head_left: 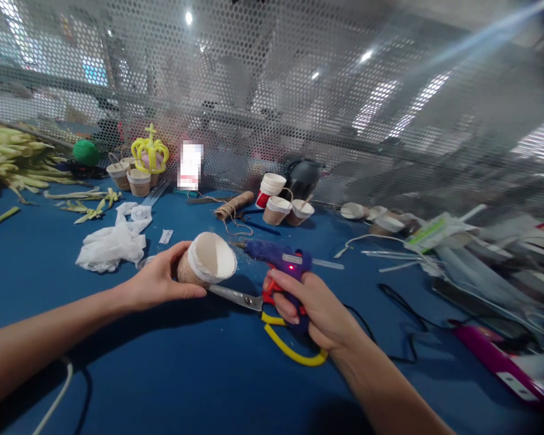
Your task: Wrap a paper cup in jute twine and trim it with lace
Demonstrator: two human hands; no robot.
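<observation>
I read left hand (156,284) clamped round the twine-wrapped paper cup (208,260), cup tipped on its side, mouth toward the right hand | right hand (312,308) closed on the glue gun (276,258), long axis running left, nozzle just short of the cup rim | scissors (236,296) flat between the hands.

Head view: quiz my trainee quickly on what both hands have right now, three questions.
1. True or false: the left hand holds the twine-wrapped cup tilted off upright.
2. The right hand grips which tool? A stapler, B glue gun, C paintbrush.
3. What lies on the blue table between the hands?
Key: 1 true; 2 B; 3 scissors.
</observation>
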